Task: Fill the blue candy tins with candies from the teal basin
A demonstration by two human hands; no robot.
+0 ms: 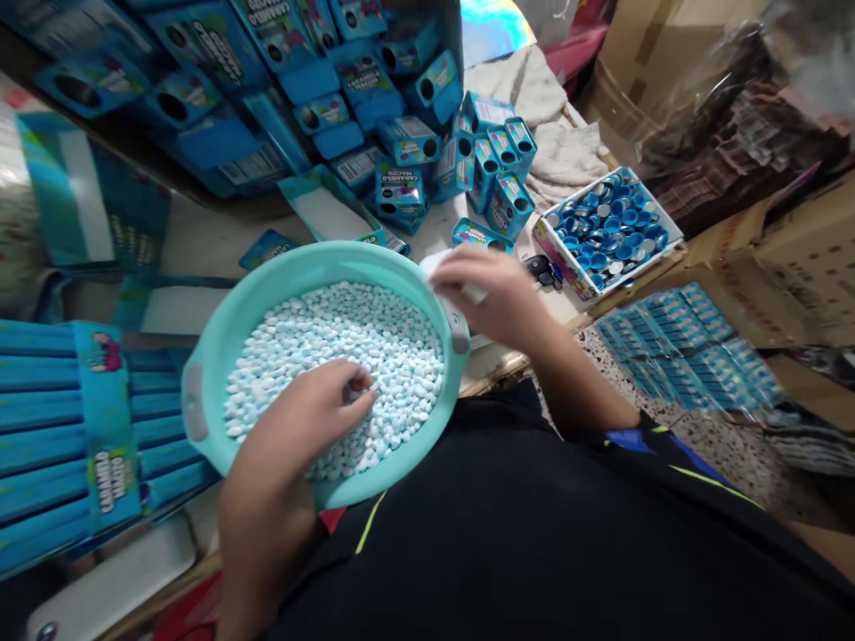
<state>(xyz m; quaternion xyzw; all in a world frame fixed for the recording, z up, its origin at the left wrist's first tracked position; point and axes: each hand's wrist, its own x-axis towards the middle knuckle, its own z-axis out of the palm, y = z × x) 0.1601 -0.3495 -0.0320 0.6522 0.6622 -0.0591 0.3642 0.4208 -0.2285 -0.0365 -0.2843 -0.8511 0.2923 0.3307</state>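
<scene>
Left hand (294,427) half-curled, fingers (354,396) among candies (380,356) in teal bowl (220,374) between hands; right hand (491,298) pinching white strip (437,264) by rim.

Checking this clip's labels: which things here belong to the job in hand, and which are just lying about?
In use: left hand among blue-and-white candies; right hand holding a white piece at the rim of the turquoise basin.
Lying about: tray of blue lids; rumpled cloths; cardboard cartons.

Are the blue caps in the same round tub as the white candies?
No, the blue caps sit in a separate white tray, apart from the teal tub.
</scene>
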